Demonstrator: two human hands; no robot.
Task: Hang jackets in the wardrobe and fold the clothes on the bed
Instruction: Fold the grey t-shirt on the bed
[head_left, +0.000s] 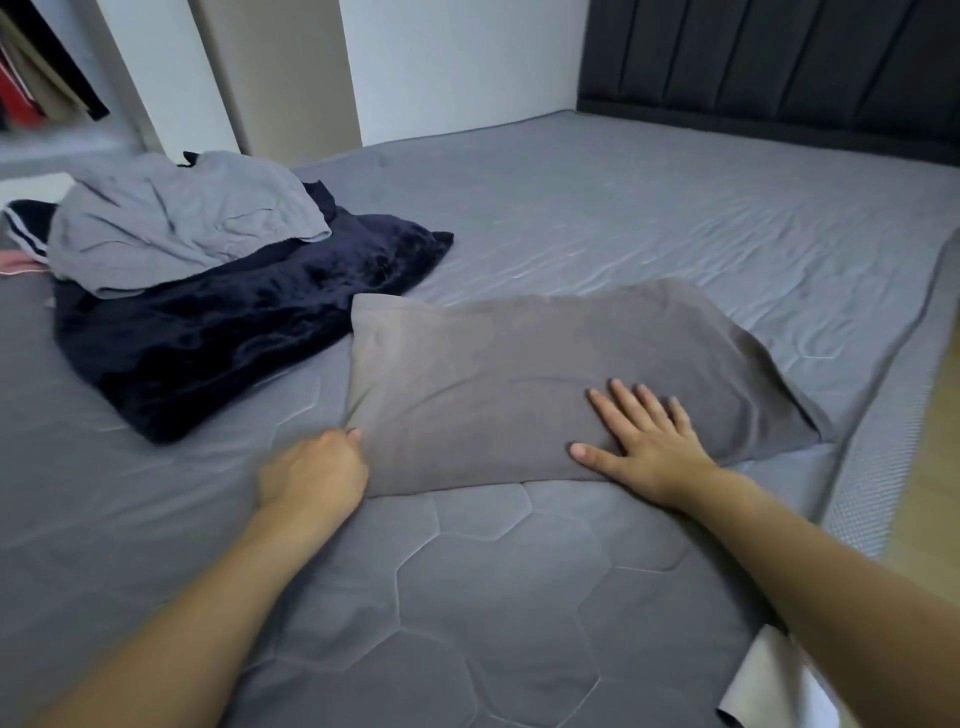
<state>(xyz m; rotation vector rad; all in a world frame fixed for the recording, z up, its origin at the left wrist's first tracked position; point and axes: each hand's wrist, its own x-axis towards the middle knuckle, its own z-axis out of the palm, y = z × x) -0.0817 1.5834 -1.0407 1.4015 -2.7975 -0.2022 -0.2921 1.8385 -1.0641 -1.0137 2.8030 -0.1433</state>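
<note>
A dark padded headboard (769, 67) with upright panels runs along the far right edge of the bed. White wall (457, 62) meets it at the far corner, and a beige upright panel (280, 73) stands against the wall to its left, at the bed's far edge. Along the right edge of the bed a strip of light wooden floor (930, 415) shows. Near the bed's near right corner a pale piece of stiff sheet material (763, 680), curled at its edge, lies partly hidden. At the far left edge a small patch of pink (15, 260) peeks out, too little of it visible to tell what it is.
</note>
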